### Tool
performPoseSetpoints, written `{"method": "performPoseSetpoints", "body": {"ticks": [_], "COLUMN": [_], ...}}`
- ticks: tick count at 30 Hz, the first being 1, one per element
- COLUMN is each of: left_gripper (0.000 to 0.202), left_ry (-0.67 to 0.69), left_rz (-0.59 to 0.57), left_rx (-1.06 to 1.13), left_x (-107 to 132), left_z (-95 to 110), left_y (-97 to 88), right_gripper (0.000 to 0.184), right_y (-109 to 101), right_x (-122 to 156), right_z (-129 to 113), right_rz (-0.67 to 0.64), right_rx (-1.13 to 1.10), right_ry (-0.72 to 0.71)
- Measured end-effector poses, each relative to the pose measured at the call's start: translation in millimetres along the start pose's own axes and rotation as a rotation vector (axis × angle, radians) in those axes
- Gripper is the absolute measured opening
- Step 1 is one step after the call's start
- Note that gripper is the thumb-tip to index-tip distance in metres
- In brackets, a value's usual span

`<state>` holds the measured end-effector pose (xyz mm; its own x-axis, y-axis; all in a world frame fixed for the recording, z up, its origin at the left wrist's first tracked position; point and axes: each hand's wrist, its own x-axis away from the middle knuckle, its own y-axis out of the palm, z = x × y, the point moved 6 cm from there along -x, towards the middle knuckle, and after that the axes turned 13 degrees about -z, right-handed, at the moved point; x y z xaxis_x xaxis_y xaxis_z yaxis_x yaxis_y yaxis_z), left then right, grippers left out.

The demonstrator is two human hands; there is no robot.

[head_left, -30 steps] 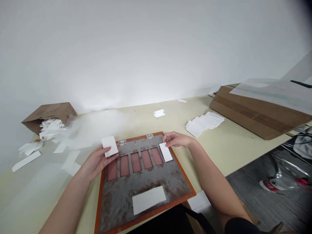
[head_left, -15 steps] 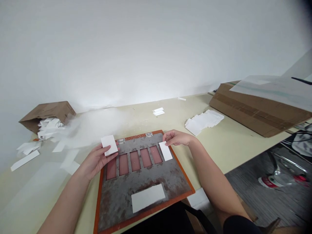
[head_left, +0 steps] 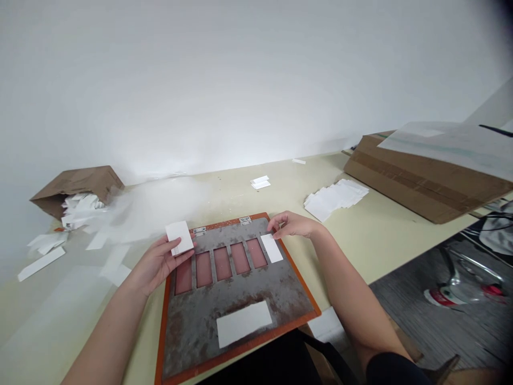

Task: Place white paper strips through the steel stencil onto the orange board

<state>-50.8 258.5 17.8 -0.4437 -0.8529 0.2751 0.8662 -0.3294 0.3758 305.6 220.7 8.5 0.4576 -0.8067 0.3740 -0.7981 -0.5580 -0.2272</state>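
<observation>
A bare white wall (head_left: 240, 80) fills the upper frame before me; my pale table (head_left: 380, 235) meets grey floor (head_left: 441, 342) lower right.

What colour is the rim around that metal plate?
Orange rim, framing a rust-speckled grey plate; clearest in the head view.

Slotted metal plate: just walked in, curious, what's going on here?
A person works at the slotted metal plate. Their left hand holds a small stack of white cards at its upper-left corner; the right hand touches a white card lying at the rightmost slot. Five slots beside it show red.
</observation>
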Motion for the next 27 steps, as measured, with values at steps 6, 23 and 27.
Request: {"method": "performPoseSetpoints", "body": {"ticks": [6, 23, 27], "left_gripper": [0.022, 0.031, 0.035], "left_ry": [0.005, -0.017, -0.076], "left_rz": [0.000, -0.023, -0.093], "left_rx": [0.026, -0.013, -0.029], "left_x": [0.8, 2.4, 5.0], "left_z": [-0.1, -1.8, -10.2], "left_y": [2.4, 6.1, 16.3], "right_gripper": [0.037, 0.039, 0.042], "right_y": [3.1, 5.7, 19.0], "right_x": [-1.1, -4.1, -10.0], "right_z": [-0.6, -8.6, -25.7], "right_rz": [-0.012, 0.066, 0.204], "right_rx": [0.017, 0.061, 0.037], "right_ry": [0.010, -0.089, -0.246]}}
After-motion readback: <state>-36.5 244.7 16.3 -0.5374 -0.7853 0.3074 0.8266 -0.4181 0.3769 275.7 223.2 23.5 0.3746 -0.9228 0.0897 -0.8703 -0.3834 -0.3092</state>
